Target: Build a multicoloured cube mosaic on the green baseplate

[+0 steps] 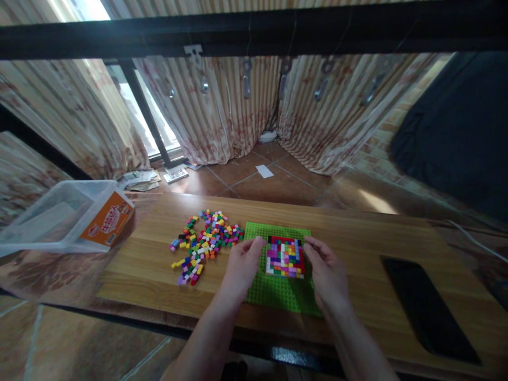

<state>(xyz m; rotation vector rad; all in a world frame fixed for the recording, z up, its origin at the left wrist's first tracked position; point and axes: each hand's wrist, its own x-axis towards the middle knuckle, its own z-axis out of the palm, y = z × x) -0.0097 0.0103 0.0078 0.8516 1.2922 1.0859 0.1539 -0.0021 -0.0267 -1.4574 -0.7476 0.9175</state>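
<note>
A square panel of colourful toy bricks (pixel 284 258), with red and black along its top edge, is over a green studded baseplate (pixel 278 296). My left hand (pixel 245 266) is closed at the panel's upper left corner, thumb and fingers pinched together. At the opposite corner, my right hand (pixel 327 270) has its thumb and forefinger closed against the panel's right edge. Whether the panel rests on the baseplate or is lifted slightly, I cannot tell. Left of the baseplate lies a loose heap of small coloured bricks (pixel 210 237).
The wooden board (pixel 138 264) carries a black phone-like slab (pixel 431 309) on the right. On the far left is a clear plastic bin (pixel 59 241) with an orange label. A dark bar (pixel 254 32) with hanging hooks crosses the top, before curtains (pixel 222 116).
</note>
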